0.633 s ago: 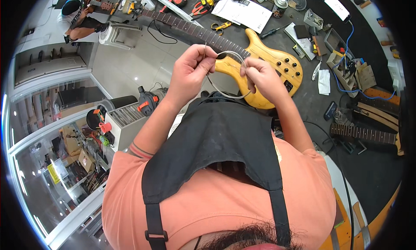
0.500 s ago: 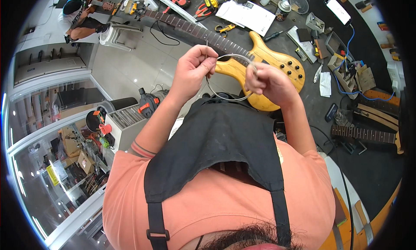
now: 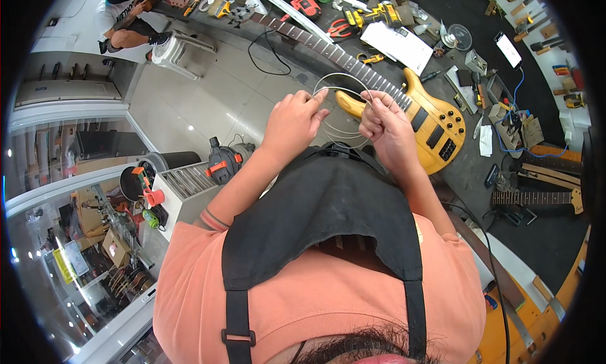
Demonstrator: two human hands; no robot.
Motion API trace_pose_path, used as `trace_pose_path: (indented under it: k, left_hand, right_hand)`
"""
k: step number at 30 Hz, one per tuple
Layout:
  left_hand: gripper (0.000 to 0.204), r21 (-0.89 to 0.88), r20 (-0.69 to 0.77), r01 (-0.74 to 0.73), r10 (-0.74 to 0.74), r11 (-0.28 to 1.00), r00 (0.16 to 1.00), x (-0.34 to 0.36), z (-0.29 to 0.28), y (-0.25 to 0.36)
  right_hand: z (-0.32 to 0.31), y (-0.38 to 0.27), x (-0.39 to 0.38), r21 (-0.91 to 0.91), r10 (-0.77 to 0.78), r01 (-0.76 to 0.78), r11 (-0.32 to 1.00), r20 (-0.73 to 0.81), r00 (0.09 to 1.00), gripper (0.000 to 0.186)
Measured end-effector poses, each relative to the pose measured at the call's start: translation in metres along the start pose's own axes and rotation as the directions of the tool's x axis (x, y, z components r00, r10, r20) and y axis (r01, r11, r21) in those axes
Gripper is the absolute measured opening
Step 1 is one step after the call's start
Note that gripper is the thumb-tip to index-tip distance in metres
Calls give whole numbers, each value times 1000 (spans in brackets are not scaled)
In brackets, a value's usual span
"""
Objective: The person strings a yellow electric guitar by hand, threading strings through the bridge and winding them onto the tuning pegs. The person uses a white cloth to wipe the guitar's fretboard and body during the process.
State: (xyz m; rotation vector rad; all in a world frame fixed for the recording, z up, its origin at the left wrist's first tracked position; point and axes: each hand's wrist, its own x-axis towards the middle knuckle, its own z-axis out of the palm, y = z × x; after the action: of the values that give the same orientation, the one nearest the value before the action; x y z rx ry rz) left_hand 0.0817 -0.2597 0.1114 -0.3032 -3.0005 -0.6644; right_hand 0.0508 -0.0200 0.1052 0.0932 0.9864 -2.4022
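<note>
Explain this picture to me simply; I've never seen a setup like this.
There is no machine here, just a person's two bare hands. A wide fisheye camera worn on the head looks down, so straight edges bend toward the rim. The black apron below is the wearer's own.

The right hand pinches a thin looped wire; the left hand has its fingertips at the loop, though its grip is hard to tell.

Beyond them, a wooden guitar lies at the edge of a dark bench. Also on the bench are yellow-handled scissors, red pliers, a yellow drill and a phone.
</note>
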Motion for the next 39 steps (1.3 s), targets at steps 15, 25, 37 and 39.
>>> trace_pose_path:
  k: [15, 25, 37, 39]
  left_hand:
    - [50, -720, -3, 113, -166, 685, 986, -92, -48, -112]
    - [16, -884, 293, 369, -274, 288, 916, -79, -97, -132]
    - [26, -811, -21, -390, -644, -437, 765, -173, -114, -292]
    - [24, -723, 54, -448, -689, -527, 723, -189, -96, -321]
  right_hand:
    - [98, 102, 22, -272, 201, -171, 947, 85, 976, 30]
    - [78, 100, 48, -627, -81, 157, 763, 148, 986, 29]
    - [-3, 71, 22, -62, 102, -110, 992, -122, 987, 23]
    - [-9, 65, 13, -81, 77, -93, 992, -183, 980, 24]
